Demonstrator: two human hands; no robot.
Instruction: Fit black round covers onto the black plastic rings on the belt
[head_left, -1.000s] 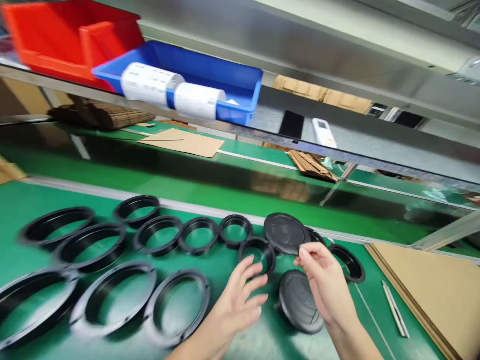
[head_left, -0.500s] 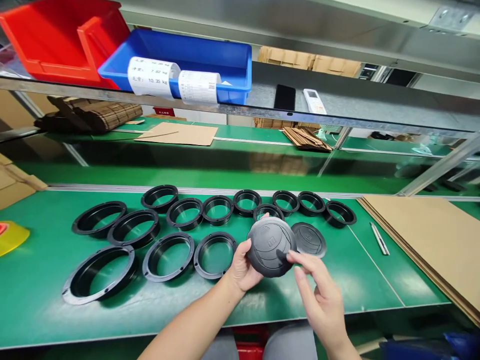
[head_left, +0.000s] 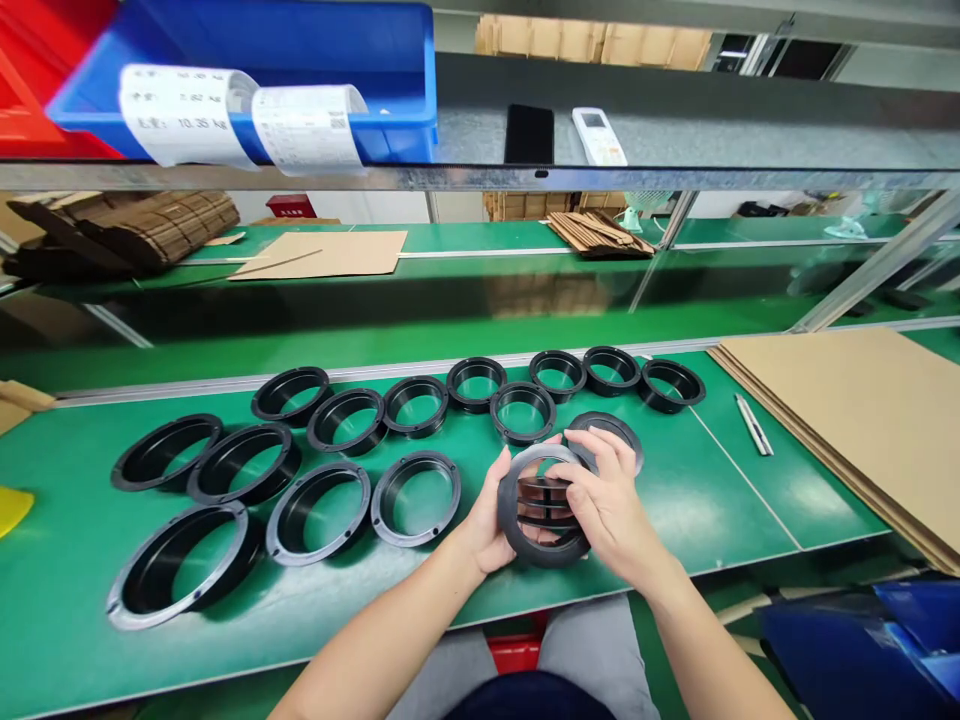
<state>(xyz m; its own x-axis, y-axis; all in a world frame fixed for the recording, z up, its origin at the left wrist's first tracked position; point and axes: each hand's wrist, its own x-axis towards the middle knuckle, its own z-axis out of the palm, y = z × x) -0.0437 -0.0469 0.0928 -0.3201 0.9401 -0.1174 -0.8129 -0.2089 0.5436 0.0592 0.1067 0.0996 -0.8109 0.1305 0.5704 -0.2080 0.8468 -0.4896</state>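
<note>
Both hands hold a round black plastic vent cover (head_left: pixel 534 500) above the near edge of the green table (head_left: pixel 720 490). Its slatted inner side faces me. My left hand (head_left: pixel 487 520) grips its left rim, and my right hand (head_left: pixel 609 500) wraps over its right side. A second black round cover (head_left: pixel 628 440) lies flat on the table just behind my right hand, partly hidden. Several black plastic rings, such as the ring (head_left: pixel 523 411) right behind the held cover, lie in rows across the table.
A stack of cardboard sheets (head_left: pixel 847 420) lies at the right, with a pen-like tool (head_left: pixel 752 424) beside it. A shelf above carries a blue bin (head_left: pixel 300 60), a phone (head_left: pixel 529 133) and a remote (head_left: pixel 598 136). A yellow object (head_left: pixel 11 505) sits at the left edge.
The cover was lifted from the table by my right hand, taken into both hands, and turned over, so its slatted side now faces me. My view has tilted down.
</note>
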